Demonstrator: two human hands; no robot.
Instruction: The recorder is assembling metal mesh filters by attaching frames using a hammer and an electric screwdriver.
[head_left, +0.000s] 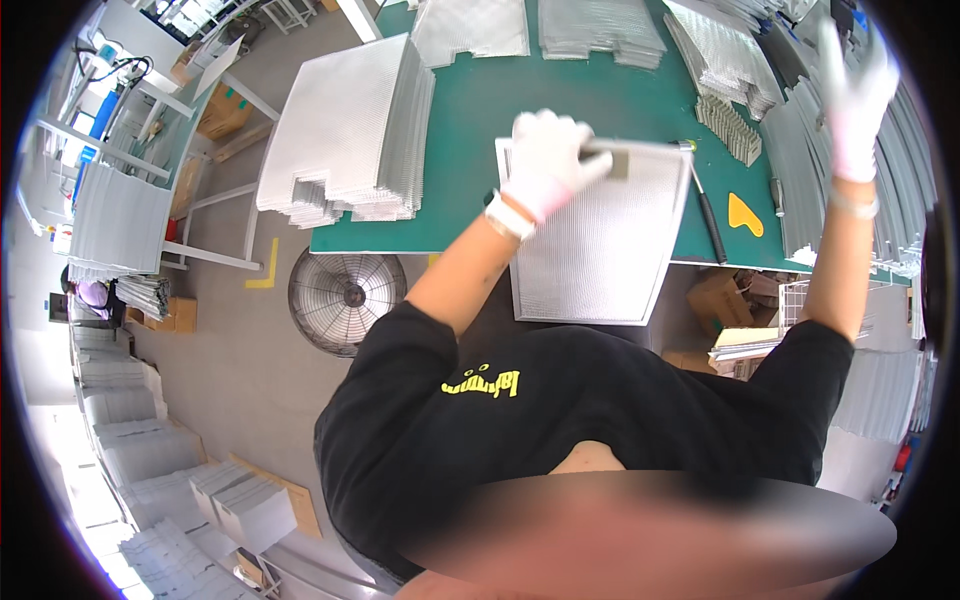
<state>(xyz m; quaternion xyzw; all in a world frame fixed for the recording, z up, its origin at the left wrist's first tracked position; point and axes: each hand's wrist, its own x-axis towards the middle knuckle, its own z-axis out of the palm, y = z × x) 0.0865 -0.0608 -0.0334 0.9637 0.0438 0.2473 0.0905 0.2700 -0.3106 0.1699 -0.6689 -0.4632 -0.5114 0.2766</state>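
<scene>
My left hand, in a white glove, is closed over the far edge of a framed silver mesh panel. Its thumb points right, beside a small grey-beige patch on the mesh. The panel looks tilted, its far edge wider in view, and its near end reaches past the table edge toward my body. My right hand, also gloved, is raised at the far right with its fingers apart and nothing visible in it. Beneath and around it are long silver frame strips in stacks; the hand looks apart from them.
On the green table stands a tall stack of mesh sheets, with more stacks behind. A hammer, a yellow scraper and a pile of small corner pieces lie right. A floor fan stands left, cardboard boxes under the table.
</scene>
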